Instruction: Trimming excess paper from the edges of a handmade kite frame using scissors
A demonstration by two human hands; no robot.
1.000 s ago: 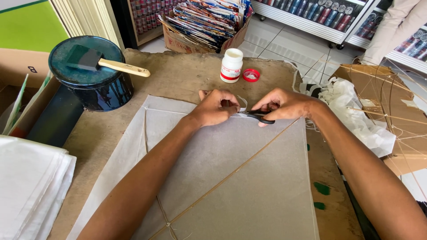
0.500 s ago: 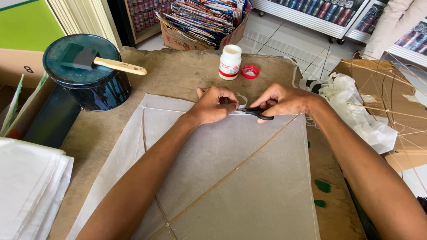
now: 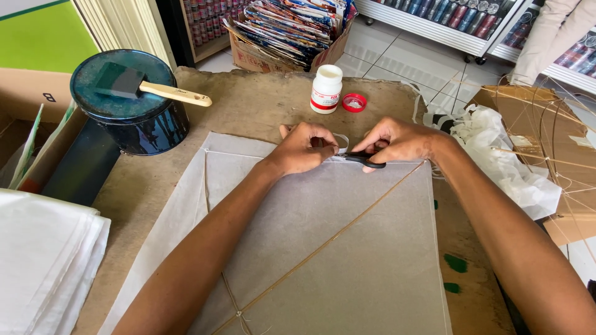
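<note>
A kite of thin grey-white paper on crossed thin sticks lies on the brown table. My left hand pinches the paper's folded top edge, thumb and fingers closed on it. Just to its right, my right hand grips black-handled scissors whose blades point left along that same edge. Both hands nearly touch at the kite's top middle.
A white glue bottle and its red cap stand behind the hands. A dark round tin with a foam brush on top sits at left. Stacked white paper lies lower left, crumpled tissue and stick frames right.
The view has shifted slightly. Both hands stay at the kite's top edge with the scissors, barely moved.
</note>
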